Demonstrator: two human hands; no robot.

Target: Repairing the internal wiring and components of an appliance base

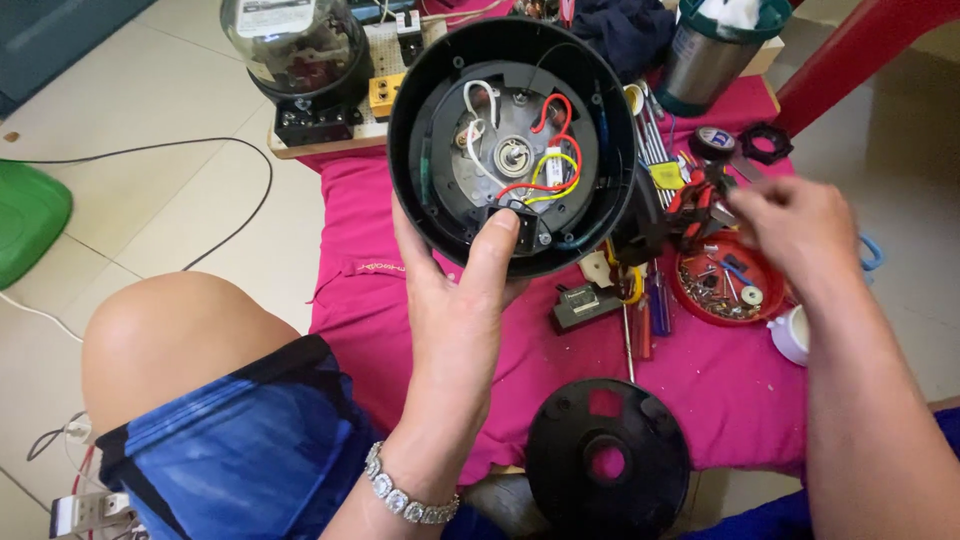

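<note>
Left hand [455, 300] grips the open black appliance base [512, 145], thumb on its near rim, held above the desk's [380, 240] left edge. Right hand [795, 225], fingers loosely curled and blurred, hovers over the red parts dish [722, 285] near the crowded right edge. Black bottom cover [607, 462] overhangs the near edge.

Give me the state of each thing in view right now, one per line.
Round black housing: open, bottom off, wires exposed, tilted toward the camera.
Left hand: grip closed on the housing rim, thumb inside.
Right hand: over the red dish, fingers blurred.
Black base plate: off, lying flat on the pink cloth.
Red dish: holding screws and small parts.
</note>
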